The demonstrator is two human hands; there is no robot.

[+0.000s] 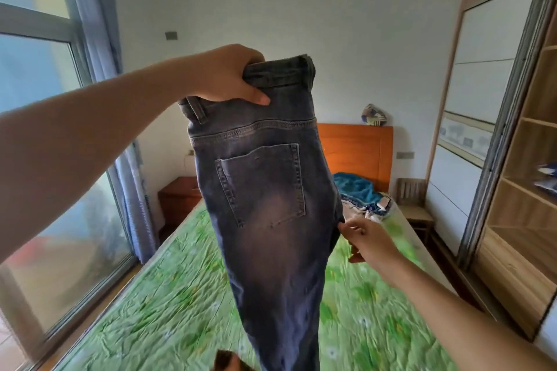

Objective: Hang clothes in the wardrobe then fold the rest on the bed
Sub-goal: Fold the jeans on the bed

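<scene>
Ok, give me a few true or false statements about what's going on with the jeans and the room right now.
1. The left hand grips the jeans by the waistband. True.
2. The jeans lie flat on the bed. False: they hang in the air above it.
3. The right hand touches the jeans' side edge. True.
4. The bed is covered in plain white. False: its cover is green and patterned.
5. The wardrobe is fully closed. False: the wardrobe shows open shelves.
</scene>
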